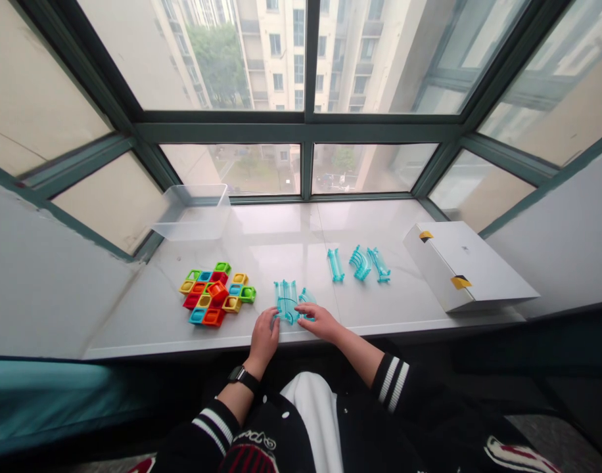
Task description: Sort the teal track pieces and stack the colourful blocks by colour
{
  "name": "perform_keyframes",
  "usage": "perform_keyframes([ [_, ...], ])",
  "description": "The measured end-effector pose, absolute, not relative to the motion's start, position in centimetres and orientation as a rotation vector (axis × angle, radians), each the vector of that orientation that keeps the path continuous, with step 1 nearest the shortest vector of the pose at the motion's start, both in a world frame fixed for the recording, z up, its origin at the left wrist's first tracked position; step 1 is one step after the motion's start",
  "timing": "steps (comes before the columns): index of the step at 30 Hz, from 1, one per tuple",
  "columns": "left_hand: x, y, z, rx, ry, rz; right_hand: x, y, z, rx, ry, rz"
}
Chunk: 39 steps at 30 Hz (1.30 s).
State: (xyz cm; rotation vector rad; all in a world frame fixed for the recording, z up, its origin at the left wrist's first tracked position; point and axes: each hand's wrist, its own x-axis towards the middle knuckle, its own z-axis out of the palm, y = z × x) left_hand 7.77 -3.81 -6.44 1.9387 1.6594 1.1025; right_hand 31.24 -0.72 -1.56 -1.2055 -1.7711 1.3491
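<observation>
Several clear teal pieces [286, 295] lie together near the front edge of the white sill [380, 309]. Your left hand [265, 334] is at their lower left side, fingers bent; your right hand [321, 320] reaches over their right side, fingers partly curled. I cannot tell whether either grips one. Three more teal tracks [360, 263] lie farther right, and colourful blocks [204, 301] sit to your left.

hands [321, 322] at translucent blue pieces [286, 295] | coloured blocks [217, 291] left | plastic tub [190, 230] behind blocks | white box [483, 266] right
</observation>
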Motion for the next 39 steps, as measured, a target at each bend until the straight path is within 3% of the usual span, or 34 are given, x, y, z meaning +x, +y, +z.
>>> perform_keyframes([
  [5, 7.9, -3.9, -5.8, 1.935, 1.631, 1.067, 31.9, -1.1, -1.8, -1.169, -1.634, 1.445],
  [18, 7.0, -3.8, -4.0, 1.663, 1.576, 1.129, 34.8, -1.7, -1.0, -1.2, -1.509, 1.195],
  [25, 8.3, -3.0, -0.2, 1.781, 1.574, 1.306, 36.3, -2.0, -1.3, -1.228, -1.43, 1.192],
  [31, 12.5, -2.9, 3.1, 1.553, 1.33, 1.155, 36.9, -2.0, -0.5, -1.206, -1.524, 1.053],
  [39, 16.4, -2.3, 3.2, 1.378, 1.287, 1.046, 36.0, -2.3, 0.5, -1.152, -1.661, 0.882],
])
